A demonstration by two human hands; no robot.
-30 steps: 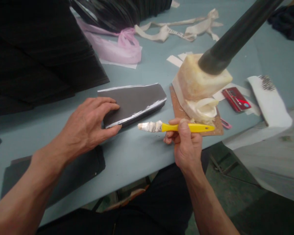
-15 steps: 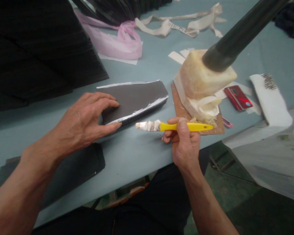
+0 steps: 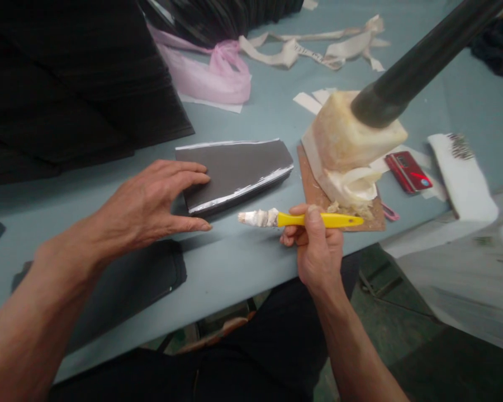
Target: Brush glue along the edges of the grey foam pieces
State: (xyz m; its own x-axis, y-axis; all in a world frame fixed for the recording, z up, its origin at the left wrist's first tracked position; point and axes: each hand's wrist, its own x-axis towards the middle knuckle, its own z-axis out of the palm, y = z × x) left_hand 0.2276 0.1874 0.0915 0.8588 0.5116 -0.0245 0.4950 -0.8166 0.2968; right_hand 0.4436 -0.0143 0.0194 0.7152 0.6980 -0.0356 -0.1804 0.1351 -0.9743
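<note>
My right hand (image 3: 318, 245) grips a yellow-handled paintbrush (image 3: 335, 220); its bristle end is caked in white and points left. Left of the brush lies a stack of dark grey panels (image 3: 235, 170), with white paste along both long edges of the top one. My left hand (image 3: 159, 201) is open at the stack's left end, fingers over the top panel and thumb apart from its near edge. Whether the fingertips touch the panel I cannot tell. Beneath my left forearm lies another dark stack (image 3: 138, 290), partly hidden.
A pale, crusted container (image 3: 339, 134) with a dark tube (image 3: 419, 67) stands on a brown board (image 3: 312, 184). Right of it are a red box (image 3: 408, 172) and a white piece (image 3: 461, 178). Tall black stacks (image 3: 75, 84), pink wrap (image 3: 209, 78) and cloth strips (image 3: 293, 53) lie farther back.
My left thumb has come away from the panel stack's near edge, and the hand has opened wider. The brush stays in my right hand. The whole view has shifted slightly.
</note>
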